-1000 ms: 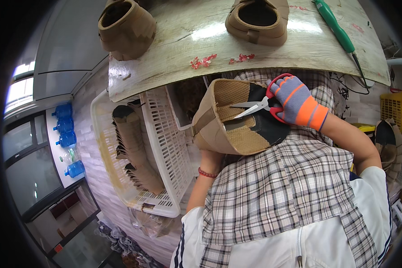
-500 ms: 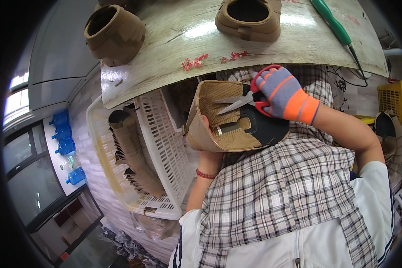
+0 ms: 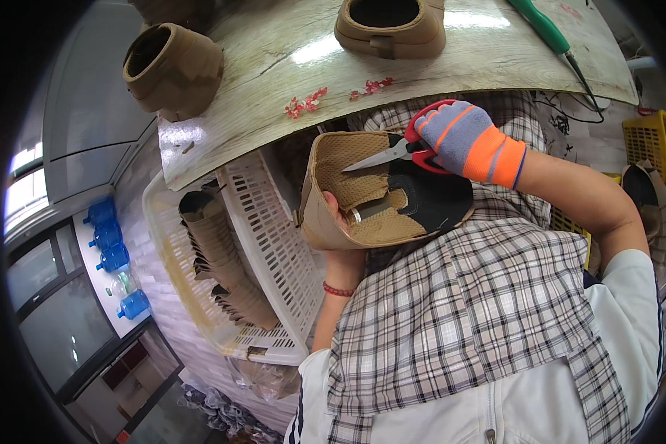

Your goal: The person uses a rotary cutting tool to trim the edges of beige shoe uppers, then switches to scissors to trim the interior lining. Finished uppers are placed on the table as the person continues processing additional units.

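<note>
My left hand [image 3: 336,210] grips a tan shoe upper [image 3: 333,159] from its far left side, with fingers partly hidden behind and inside it. The upper has mesh lining and a black lining part, and its open side faces me. My right hand [image 3: 462,142], in a grey and orange glove, is closed around the red handles of a pair of scissors [image 3: 381,158]. Their blades are together and lie over the mesh lining, pointing left. Both hands are above my lap, just below the table edge.
A pale wood-patterned table [image 3: 274,89] bears tan shoe uppers [image 3: 392,33] and a green-handled tool [image 3: 544,26] with a cord. Left of my lap, a white plastic basket [image 3: 263,214] holds stacked uppers [image 3: 222,244]. A yellow crate [image 3: 655,140] stands at the right.
The scissor blades have closed from a spread position. The view has shifted slightly; my hands still hold the upper and the scissors.
</note>
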{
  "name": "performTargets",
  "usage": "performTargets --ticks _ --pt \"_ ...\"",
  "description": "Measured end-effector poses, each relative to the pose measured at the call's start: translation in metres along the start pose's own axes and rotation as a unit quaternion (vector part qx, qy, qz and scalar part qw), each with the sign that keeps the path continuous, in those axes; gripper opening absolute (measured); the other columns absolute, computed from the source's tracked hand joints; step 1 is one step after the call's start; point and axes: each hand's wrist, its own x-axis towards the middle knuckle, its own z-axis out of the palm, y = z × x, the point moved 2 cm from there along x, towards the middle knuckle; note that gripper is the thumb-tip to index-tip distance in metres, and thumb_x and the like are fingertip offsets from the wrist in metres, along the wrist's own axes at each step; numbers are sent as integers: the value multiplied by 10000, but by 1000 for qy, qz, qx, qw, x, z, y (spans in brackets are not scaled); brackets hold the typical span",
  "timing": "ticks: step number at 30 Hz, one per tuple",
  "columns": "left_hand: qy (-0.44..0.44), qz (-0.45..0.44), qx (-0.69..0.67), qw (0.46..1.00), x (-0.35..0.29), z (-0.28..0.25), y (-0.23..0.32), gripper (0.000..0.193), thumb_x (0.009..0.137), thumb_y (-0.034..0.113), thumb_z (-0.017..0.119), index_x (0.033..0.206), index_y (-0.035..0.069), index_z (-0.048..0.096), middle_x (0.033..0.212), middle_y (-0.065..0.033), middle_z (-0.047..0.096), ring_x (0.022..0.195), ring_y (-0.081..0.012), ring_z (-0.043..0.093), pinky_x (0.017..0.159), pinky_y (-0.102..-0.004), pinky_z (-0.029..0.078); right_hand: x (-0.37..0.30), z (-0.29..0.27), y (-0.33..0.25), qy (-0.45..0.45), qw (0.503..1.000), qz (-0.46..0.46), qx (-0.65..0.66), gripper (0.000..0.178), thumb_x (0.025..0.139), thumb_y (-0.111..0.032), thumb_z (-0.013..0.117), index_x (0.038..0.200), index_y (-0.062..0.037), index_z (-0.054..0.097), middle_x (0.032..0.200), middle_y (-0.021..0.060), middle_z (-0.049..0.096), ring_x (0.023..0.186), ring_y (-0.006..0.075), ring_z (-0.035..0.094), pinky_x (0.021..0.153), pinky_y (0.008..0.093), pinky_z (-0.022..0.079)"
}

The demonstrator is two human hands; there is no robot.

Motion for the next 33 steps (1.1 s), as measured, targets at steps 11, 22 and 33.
performTargets --ticks 11,22,33 --pt "7 86 315 945 -2 -32 -13 524 986 258 554 1433 56 371 1439 -75 424 1304 -204 426 1082 -365 368 7 6 0 8 999 -17 -33 263 733 -242 733 966 -136 676 819 52 676 853 247 663 731 353 514" --pt "57 -23 133 989 3 -37 17 453 880 157 671 1294 68 508 1179 -60 597 1043 -215 605 784 -335 536 -44 -15 6 -23 993 71 93 287 764 -259 728 980 -85 654 902 110 661 877 299 631 797 382 508" --pt "8 -238 56 970 -21 -42 26 624 643 -112 805 1186 46 544 894 -34 650 812 -147 654 726 -270 573 -56 -4 -17 -265 959 56 87 435 769 -352 729 1087 -63 664 948 146 665 904 303 644 800 373 516"
